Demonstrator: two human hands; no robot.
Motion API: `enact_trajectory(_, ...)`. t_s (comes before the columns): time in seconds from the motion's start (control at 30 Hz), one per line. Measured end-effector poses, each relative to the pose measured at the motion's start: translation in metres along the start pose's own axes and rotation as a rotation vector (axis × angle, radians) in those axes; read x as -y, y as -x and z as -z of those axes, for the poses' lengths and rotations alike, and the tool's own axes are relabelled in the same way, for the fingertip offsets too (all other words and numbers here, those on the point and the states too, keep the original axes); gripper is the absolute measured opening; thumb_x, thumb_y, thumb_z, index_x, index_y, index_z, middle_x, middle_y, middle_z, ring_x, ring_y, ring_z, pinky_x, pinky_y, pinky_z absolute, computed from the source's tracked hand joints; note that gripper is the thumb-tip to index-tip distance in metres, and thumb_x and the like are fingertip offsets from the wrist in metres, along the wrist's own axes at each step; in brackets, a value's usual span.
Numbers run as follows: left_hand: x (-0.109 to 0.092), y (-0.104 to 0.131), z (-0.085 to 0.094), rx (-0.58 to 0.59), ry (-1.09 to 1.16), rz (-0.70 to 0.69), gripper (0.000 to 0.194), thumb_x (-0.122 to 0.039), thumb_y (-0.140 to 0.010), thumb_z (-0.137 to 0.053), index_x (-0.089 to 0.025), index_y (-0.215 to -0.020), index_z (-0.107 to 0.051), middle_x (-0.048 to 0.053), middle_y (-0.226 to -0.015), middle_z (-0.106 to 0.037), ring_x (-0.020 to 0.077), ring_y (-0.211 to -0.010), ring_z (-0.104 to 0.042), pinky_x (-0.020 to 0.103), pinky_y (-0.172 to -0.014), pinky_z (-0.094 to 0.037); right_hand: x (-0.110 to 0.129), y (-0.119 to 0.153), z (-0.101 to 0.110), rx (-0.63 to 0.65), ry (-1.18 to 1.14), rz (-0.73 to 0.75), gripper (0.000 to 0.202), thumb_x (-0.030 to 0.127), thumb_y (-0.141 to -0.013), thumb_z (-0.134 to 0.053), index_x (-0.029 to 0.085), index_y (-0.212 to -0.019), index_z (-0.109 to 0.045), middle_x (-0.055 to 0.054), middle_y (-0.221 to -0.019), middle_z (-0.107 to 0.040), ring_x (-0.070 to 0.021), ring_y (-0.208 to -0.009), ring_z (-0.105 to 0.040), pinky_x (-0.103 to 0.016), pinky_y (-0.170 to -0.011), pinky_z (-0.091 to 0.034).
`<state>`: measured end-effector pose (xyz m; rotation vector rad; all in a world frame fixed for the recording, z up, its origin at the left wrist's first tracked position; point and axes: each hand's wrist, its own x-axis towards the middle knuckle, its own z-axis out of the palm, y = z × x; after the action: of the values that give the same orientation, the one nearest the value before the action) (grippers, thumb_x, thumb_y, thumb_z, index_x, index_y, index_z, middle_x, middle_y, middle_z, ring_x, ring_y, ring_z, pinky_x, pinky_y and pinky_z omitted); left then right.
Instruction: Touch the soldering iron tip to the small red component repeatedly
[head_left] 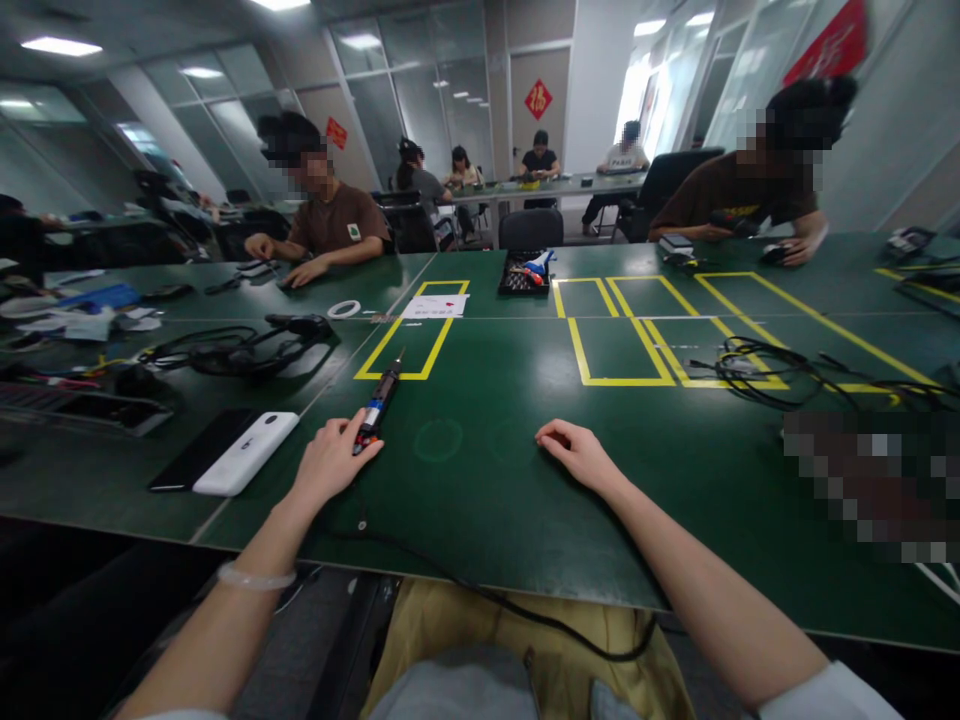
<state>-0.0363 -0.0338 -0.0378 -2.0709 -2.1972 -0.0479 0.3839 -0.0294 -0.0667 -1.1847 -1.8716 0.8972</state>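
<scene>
My left hand (336, 456) rests on the green table around the rear end of an electric screwdriver (381, 397), thumb on one side and fingers on the other. The screwdriver lies with its thin bit pointing away from me, into a yellow taped box. From its side of the table, a black cable (442, 572) runs over the front edge and across my lap. My right hand (576, 452) lies on the table with its fingers curled together, and no object shows in it. Between the hands, a faint ring mark (438, 440) shows on the green surface.
Left of me are a white power bank (247, 453), a black flat case (201, 450) and a headset with cables (281, 340). Ahead stand a black tray (523, 274) and a paper sheet (436, 306). Black cables (787, 370) lie right. Two people sit opposite.
</scene>
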Motion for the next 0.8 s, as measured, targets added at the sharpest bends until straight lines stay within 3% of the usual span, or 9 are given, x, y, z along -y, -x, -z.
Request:
enact_trajectory(0.13, 0.049, -0.004, -0.008, 0.051, 0.02, 0.078, 0.08, -0.066, -0.082, -0.033, -0.017, -0.146, -0.033, 0.018, -0.128, -0.047, 0.034, -0.112, -0.05, 0.044, -0.093, -0.039, -0.003, 0.0, -0.001, 0.003, -0.012, 0.002, 0.018, 0.03, -0.087, -0.052, 0.018, -0.089, -0.066, -0.002, -0.078, -0.065, -0.0148, -0.068, -0.056, -0.026, -0.065, -0.043)
enact_trajectory(0.27, 0.077, -0.006, -0.006, 0.104, 0.0, 0.123, 0.08, -0.066, -0.084, -0.03, -0.017, -0.147, -0.031, 0.018, -0.132, -0.044, 0.0352, -0.116, -0.047, 0.042, -0.095, -0.037, -0.005, -0.001, -0.001, 0.008, -0.004, -0.002, 0.019, 0.03, -0.087, -0.052, 0.018, -0.089, -0.066, -0.002, -0.077, -0.065, -0.0148, -0.068, -0.056, -0.026, -0.065, -0.042)
enact_trajectory(0.47, 0.081, -0.007, 0.007, 0.194, -0.088, 0.149, 0.072, -0.059, -0.088, -0.034, -0.02, -0.148, -0.026, 0.017, -0.14, -0.038, 0.0328, -0.118, -0.045, 0.037, -0.093, -0.036, -0.002, -0.001, 0.0, 0.013, -0.01, -0.005, 0.018, 0.029, -0.087, -0.052, 0.018, -0.09, -0.066, -0.001, -0.077, -0.064, -0.014, -0.066, -0.054, -0.025, -0.064, -0.041)
enact_trajectory(0.8, 0.088, 0.002, 0.013, 0.181, -0.153, 0.156, 0.071, -0.058, -0.087, -0.04, -0.019, -0.146, -0.031, 0.018, -0.139, -0.044, 0.0334, -0.117, -0.047, 0.035, -0.089, -0.037, -0.003, 0.0, 0.0, 0.027, -0.022, -0.015, 0.017, 0.027, -0.087, -0.053, 0.018, -0.091, -0.066, -0.001, -0.077, -0.064, -0.0135, -0.065, -0.054, -0.025, -0.063, -0.041)
